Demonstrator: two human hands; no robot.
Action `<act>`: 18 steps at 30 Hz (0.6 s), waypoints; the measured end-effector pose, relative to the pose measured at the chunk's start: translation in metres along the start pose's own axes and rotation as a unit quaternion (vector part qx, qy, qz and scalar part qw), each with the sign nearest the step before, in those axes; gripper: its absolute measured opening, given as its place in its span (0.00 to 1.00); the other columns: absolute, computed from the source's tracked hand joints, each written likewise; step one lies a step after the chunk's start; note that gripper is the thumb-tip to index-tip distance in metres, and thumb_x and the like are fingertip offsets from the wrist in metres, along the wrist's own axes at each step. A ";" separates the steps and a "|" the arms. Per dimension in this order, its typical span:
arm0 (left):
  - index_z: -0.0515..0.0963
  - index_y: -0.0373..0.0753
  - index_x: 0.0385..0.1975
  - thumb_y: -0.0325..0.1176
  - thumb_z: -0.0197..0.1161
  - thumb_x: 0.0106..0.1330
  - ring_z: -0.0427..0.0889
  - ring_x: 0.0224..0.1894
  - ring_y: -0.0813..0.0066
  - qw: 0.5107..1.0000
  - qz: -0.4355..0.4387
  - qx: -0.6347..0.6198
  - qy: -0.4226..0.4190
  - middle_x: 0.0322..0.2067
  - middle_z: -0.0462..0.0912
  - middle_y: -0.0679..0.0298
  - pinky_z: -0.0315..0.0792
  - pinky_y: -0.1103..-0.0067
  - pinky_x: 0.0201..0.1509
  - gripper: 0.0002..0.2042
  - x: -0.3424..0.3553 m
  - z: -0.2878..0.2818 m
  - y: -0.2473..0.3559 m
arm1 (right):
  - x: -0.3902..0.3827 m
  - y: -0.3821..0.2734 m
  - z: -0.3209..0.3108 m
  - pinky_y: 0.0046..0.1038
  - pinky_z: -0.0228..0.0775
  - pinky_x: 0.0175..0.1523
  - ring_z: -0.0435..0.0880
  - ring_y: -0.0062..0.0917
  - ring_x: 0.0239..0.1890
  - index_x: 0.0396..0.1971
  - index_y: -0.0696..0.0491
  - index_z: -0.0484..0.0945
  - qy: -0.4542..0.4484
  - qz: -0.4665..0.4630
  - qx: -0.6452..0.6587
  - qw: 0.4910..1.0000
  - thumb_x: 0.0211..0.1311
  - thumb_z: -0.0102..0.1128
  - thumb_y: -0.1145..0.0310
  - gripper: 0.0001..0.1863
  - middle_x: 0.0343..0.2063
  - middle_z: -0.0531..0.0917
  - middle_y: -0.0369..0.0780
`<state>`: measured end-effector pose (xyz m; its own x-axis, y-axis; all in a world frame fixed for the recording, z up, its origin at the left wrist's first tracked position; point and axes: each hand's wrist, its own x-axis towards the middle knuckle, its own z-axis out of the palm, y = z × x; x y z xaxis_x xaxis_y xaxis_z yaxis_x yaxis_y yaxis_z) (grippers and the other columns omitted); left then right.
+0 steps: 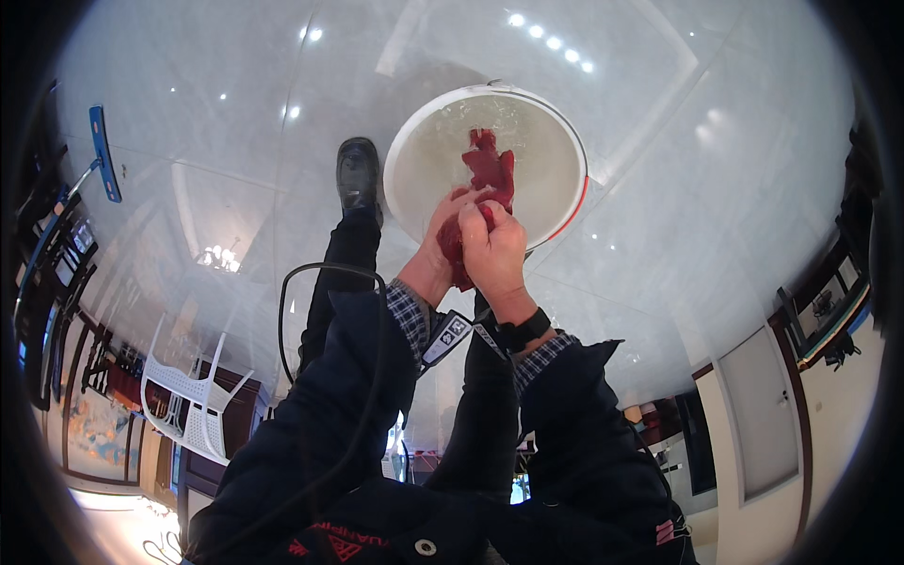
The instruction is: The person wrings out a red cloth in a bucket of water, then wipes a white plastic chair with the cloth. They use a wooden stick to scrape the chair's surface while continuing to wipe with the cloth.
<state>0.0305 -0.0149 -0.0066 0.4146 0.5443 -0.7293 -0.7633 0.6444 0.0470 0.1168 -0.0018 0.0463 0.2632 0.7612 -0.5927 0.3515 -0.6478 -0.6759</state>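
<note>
A dark red cloth (489, 171) is bunched between my two hands, above the near side of a round white bucket (562, 155). My left hand (435, 247) is closed round the cloth's lower part, its fingers partly hidden behind the fabric. From the right, my right hand (496, 252) grips the same cloth, fingers curled and pressed against it. One loose end hangs over the inside of the bucket, where cloudy water with some bubbles shows. A short tail of cloth pokes out below, between my wrists.
Glossy pale tiles (659, 217) surround the bucket, reflecting lights. My black shoe (358, 174) stands left of it. A blue flat mop (105, 155) lies far left, and a white plastic chair (196, 400) stands lower left. A black cable (284, 320) loops beside my left arm.
</note>
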 end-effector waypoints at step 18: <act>0.59 0.48 0.67 0.43 0.61 0.69 0.73 0.58 0.65 0.970 -0.001 0.033 0.240 0.59 0.69 0.65 0.70 0.63 0.59 0.29 0.012 0.036 -0.004 | 0.094 0.080 -0.055 0.48 0.74 0.46 0.83 0.51 0.42 0.47 0.54 0.73 0.024 0.077 -0.288 0.954 0.72 0.48 0.49 0.21 0.44 0.82 0.52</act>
<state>0.0563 0.0088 0.0091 0.1240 0.2404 -0.9627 -0.7226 0.6869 0.0784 0.2187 0.0195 -0.0394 0.3873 0.6675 -0.6359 0.7370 -0.6386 -0.2214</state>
